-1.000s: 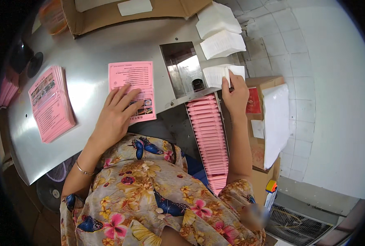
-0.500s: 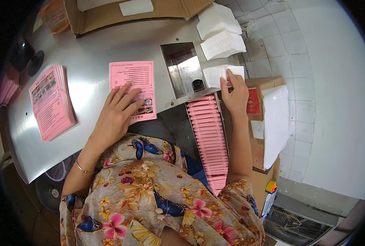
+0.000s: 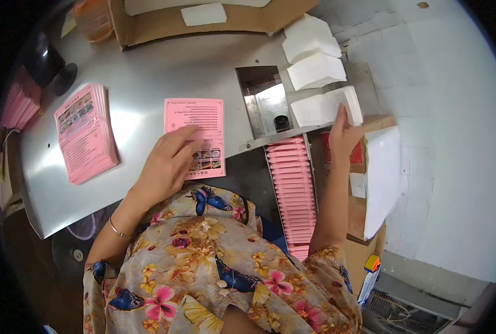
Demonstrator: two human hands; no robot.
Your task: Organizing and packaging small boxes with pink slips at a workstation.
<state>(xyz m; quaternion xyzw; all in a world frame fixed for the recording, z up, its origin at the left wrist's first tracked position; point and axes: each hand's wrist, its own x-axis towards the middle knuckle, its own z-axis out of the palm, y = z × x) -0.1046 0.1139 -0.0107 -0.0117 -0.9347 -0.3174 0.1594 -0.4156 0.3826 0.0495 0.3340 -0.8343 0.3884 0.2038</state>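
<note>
My left hand [image 3: 173,156] lies fairly flat over the lower left part of a pink printed packet [image 3: 200,111], which rests on the metal table near my body. Text and small food pictures show on the packet. To the right, my right hand [image 3: 345,133] grips the outer end of the nearest stack of white folded napkins [image 3: 320,108], with a finger or thumb on its upper side. The stack's right end looks lifted and fanned. Some of this hand's fingers are hidden behind the napkins.
A tied-looking bundle of pink packets [image 3: 86,133] lies at left. More white napkin stacks [image 3: 316,71] stand beyond my right hand. Below the table's slot [image 3: 262,100], a chute [image 3: 292,189] holds a row of pink packets. A cardboard box [image 3: 365,172] stands at right, and another open carton [image 3: 164,33] behind.
The whole view has shifted. My right hand has moved to the outer end of the napkin stack, which now looks tilted and turned. My left hand stays on the pink packet.
</note>
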